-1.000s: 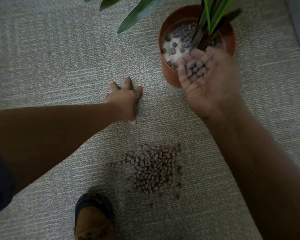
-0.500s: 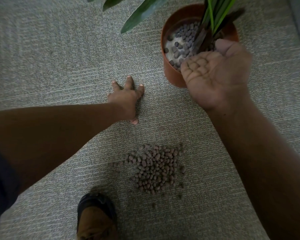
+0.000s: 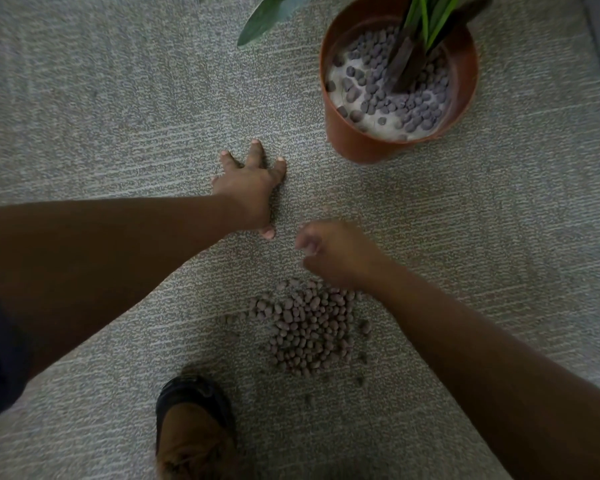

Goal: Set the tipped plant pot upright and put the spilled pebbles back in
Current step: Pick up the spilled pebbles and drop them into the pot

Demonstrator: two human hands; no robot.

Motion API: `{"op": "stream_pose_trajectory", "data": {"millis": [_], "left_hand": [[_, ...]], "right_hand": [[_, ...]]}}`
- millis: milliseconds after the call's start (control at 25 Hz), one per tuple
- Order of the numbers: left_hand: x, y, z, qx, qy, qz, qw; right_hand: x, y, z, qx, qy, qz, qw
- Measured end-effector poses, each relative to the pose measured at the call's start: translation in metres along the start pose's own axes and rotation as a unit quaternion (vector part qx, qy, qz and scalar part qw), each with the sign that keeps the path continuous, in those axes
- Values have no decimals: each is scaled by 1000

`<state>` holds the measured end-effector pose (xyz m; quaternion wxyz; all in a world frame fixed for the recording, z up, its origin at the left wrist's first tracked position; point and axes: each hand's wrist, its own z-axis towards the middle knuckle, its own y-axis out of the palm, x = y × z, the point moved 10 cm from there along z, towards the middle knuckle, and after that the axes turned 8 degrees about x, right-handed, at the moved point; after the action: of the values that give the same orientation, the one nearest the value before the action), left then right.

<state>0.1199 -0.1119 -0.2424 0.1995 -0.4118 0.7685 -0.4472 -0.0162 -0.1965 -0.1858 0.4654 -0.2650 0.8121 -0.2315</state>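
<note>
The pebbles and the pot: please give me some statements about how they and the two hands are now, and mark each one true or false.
1. The pot stands upright on the carpet. True.
2. No pebbles are inside the pot. False: many lie around the plant stem.
3. A pile of pebbles lies on the carpet near the shoe. True.
4. The left hand grips the pot. False: it presses on the carpet with spread fingers, apart from the pot.
5. The right hand is over the pot. False: it is low by the pile's far edge, blurred.
</note>
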Motion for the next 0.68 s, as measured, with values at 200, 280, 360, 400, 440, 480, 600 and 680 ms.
{"op": "stream_pose_trajectory", "data": {"millis": [200,280,360,400,440,480,600,680], "left_hand": [[2,-2,-2,-10,-4,-3,1000],[2,-3,-3,-12,-6,0,1000],[2,-3,-3,-14,-6,0,1000],[2,-3,-3,-14,-5,0,1000],[2,-3,-3,-14,-3,1,1000],[2,-3,-3,-13,-2,1,1000],[1,-2,-3,-14,-4,-1,1000],[2,-2,-3,-13,-5,-1,1000]], "right_hand": [[-14,82,-19,-113,-165,-186,962],[-15,88,-22,-120,-180,-207,954],[-12,88,-21,-125,-172,-207,955],[-10,89,-21,-133,-169,-209,954],[-9,90,-20,-139,-168,-212,952],[-9,91,-20,-142,-170,-214,951],[-8,88,-20,-133,-179,-199,954],[-7,84,-19,-125,-187,-186,957]]}}
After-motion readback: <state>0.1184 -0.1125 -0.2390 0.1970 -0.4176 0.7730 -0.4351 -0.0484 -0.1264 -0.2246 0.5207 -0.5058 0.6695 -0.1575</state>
